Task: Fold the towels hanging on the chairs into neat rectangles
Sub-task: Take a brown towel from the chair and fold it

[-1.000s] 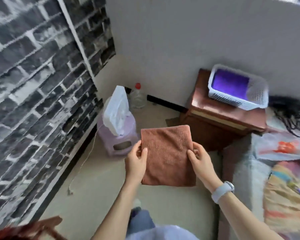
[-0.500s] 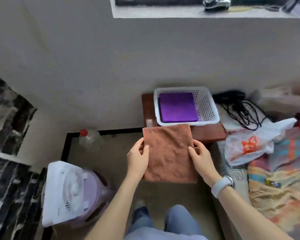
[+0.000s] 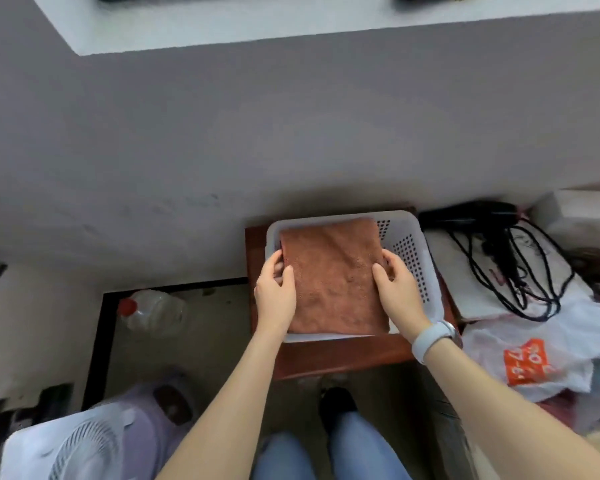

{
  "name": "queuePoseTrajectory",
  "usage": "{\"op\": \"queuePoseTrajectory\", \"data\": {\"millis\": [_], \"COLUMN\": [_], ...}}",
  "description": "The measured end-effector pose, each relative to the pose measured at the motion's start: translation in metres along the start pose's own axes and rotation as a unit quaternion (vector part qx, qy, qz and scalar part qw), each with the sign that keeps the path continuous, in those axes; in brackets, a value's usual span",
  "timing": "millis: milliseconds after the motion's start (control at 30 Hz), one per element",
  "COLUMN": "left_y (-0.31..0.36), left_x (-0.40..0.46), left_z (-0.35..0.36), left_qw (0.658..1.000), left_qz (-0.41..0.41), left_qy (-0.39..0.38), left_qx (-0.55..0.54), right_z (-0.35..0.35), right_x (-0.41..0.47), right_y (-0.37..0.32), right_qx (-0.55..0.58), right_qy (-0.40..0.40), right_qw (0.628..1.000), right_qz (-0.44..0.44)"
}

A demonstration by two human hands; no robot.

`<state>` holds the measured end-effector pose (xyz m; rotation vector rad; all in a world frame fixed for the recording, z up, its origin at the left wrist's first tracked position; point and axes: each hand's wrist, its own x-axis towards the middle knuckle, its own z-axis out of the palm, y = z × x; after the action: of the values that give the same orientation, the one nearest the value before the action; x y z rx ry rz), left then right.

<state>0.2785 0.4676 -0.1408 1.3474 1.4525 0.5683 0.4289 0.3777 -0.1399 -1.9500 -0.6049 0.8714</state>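
I had the brown towel (image 3: 333, 278), already folded into a tidy rectangle, held flat over the white basket (image 3: 418, 268) that sat on the small wooden desk (image 3: 343, 356) against the wall. My left hand (image 3: 276, 294) pinched its left edge, thumb on top and the other fingers (image 3: 277, 264) tucked beneath, and my right hand (image 3: 397, 289) gripped the right edge the same way, so both sets of fingers were closed narrow on the cloth. The towel sat within the basket's rim, toward its left side, with the perforated right wall left bare; I could not tell whether it was already resting on the bottom or hanging just above it. I judged the folding of this towel finished and the stowing step in hand. The next move, as I read it, called for lowering the towel level until it lay flat, then sliding both thumbs and fingers out sideways without dragging the top layer or lifting a corner. The risk I saw was the fold springing open on release. A black tangle of cord (image 3: 520, 268) and a plastic bag (image 3: 534, 355) lay to the right, well apart from the basket.
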Motion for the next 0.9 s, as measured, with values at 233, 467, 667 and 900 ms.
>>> {"op": "queuePoseTrajectory", "data": {"millis": [233,467,667,900], "left_y": [-0.024,-0.055,-0.065,-0.059], "left_x": [0.022,0.033,0.056,0.057], "left_z": [0.045,0.059,0.056,0.061], "left_qw": [0.96,0.815,0.805,0.791], "left_qz": [0.067,0.245,0.211,0.173], "left_qy": [0.082,-0.041,-0.03,-0.045], "left_qx": [0.261,0.524,0.553,0.585], "right_z": [0.002,0.02,0.039,0.037], "right_x": [0.047,0.052,0.076,0.081], "right_y": [0.039,0.052,0.069,0.065], "right_qx": [-0.174,-0.481,-0.527,-0.533], "right_qy": [0.013,-0.059,-0.107,-0.139], "right_qw": [0.984,0.832,0.801,0.797], "right_qz": [0.036,-0.27,-0.262,-0.246]}}
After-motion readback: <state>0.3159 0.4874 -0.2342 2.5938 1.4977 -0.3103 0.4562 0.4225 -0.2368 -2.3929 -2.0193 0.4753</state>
